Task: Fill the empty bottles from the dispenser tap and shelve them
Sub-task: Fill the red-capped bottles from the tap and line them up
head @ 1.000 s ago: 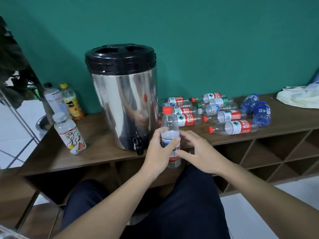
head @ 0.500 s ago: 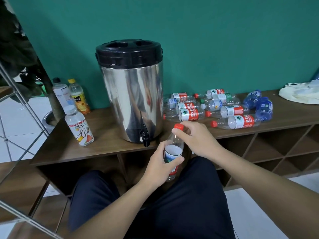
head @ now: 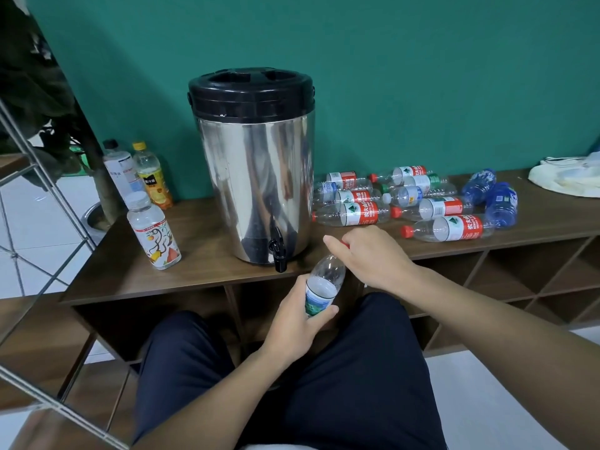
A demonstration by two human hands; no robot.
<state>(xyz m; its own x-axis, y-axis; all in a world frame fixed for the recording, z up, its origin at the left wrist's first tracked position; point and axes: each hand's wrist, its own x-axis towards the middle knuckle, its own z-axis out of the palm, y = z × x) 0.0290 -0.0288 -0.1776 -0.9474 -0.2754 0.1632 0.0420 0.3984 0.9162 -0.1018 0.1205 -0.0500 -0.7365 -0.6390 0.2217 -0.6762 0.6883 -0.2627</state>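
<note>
Brown wooden shelf top (head: 201, 271), teal wall (head: 422, 76) behind.

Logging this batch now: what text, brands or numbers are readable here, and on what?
"农夫山泉": red label of the lying bottle beside the dispenser, and of the front lying bottle; smaller print blurred.
Held bottle, left hand gripping it, right hand pinching its cap: label too blurred.
Juice bottle, peach-pictured bottle, blue bottles: unreadable.
Numbers, signs: none legible.
</note>
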